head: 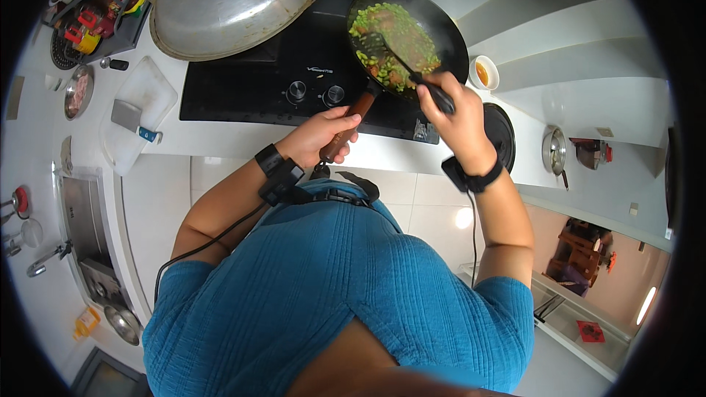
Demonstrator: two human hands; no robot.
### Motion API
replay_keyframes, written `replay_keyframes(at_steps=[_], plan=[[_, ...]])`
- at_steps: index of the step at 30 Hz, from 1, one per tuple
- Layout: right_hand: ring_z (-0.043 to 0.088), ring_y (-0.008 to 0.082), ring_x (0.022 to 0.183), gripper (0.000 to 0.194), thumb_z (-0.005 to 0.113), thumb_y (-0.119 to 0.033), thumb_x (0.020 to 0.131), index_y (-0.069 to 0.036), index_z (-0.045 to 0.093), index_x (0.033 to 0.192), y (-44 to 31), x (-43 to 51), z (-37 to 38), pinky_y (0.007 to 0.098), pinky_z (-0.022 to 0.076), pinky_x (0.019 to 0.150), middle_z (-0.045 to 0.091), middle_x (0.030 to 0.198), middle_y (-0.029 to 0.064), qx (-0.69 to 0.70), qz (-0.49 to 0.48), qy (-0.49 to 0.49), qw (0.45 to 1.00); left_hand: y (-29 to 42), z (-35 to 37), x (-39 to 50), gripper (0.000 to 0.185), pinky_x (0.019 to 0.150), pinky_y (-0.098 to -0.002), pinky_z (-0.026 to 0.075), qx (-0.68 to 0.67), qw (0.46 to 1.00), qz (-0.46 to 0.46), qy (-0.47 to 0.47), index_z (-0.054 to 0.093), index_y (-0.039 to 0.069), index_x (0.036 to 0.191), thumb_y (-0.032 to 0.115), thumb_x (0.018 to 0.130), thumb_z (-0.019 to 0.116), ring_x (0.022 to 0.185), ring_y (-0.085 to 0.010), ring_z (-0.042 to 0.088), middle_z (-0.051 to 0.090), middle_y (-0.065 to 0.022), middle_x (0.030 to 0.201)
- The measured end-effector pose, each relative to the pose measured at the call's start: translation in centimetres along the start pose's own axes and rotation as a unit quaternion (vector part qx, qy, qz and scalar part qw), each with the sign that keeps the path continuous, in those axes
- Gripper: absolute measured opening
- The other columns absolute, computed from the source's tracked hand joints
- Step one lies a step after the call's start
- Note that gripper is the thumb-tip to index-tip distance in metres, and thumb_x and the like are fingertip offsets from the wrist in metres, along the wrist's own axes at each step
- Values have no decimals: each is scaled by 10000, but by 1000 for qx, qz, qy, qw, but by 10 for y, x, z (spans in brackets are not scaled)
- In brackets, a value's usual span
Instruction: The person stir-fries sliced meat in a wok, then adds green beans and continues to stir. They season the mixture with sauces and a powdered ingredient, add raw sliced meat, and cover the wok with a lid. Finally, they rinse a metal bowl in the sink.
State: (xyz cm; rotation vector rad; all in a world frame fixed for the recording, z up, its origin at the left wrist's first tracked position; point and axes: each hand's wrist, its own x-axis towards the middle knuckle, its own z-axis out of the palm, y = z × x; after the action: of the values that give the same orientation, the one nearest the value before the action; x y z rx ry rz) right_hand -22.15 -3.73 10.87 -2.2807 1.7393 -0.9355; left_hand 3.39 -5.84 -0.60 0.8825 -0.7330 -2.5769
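Note:
My left hand (325, 135) is wrapped around the brown handle (353, 124) of a dark wok (449, 27) on the right side of the gas cooktop. In the wok lie green beans or peas mixed with reddish-brown pieces (400, 38), and steam rises over them. My right hand (455, 110) grips the black handle of a cooking spatula (411, 71). The spatula's head is down among the food on the wok's left side, partly hidden by steam and food.
A large domed metal lid (237, 5) covers the cooktop's (248, 88) left side. Left of it, a cleaver (127, 116) lies on a white cutting board (151, 85), near a bowl of meat (79, 91). A small white bowl (493, 78) and a round black lid (502, 138) flank the wok's right.

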Motion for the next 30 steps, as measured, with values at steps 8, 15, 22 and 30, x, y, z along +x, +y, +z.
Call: replay_keyframes(at_steps=[8, 15, 22, 30], plan=[[641, 104, 635, 203, 678, -195, 1030, 1, 690, 1082, 102, 45, -65, 236, 480, 575, 718, 786, 75, 161, 195, 67, 965, 1, -3, 0, 216, 466, -253, 437, 5, 1000, -2, 3, 519, 127, 1175, 310, 1086, 591, 620, -104, 566, 599, -10, 879], [715, 180, 748, 289, 682, -262, 1024, 4, 663, 1135, 183, 103, -45, 298, 556, 697, 751, 869, 122, 310, 257, -2, 916, 1, 0, 0, 194, 466, -251, 441, 1, 1000, -4, 9, 521, 124, 1150, 297, 1088, 585, 608, -100, 564, 603, -8, 887], [697, 145, 875, 254, 728, -136, 997, -14, 696, 1217, 119, 57, -59, 298, 556, 798, 748, 966, 91, 224, 103, -141, 959, 2, 3, -2, 189, 455, -247, 447, 2, 1000, -3, 16, 521, 117, 1146, 292, 1094, 572, 606, -94, 570, 595, -5, 882], [658, 341, 774, 271, 814, -88, 809, -29, 735, 1062, 19, -29, -128, 431, 526, 712, 679, 833, 133, -78, -116, -226, 964, 5, 2, -3, 216, 476, -251, 467, -4, 1000, -3, 5, 521, 116, 1177, 302, 1089, 583, 625, -106, 575, 594, -14, 887]])
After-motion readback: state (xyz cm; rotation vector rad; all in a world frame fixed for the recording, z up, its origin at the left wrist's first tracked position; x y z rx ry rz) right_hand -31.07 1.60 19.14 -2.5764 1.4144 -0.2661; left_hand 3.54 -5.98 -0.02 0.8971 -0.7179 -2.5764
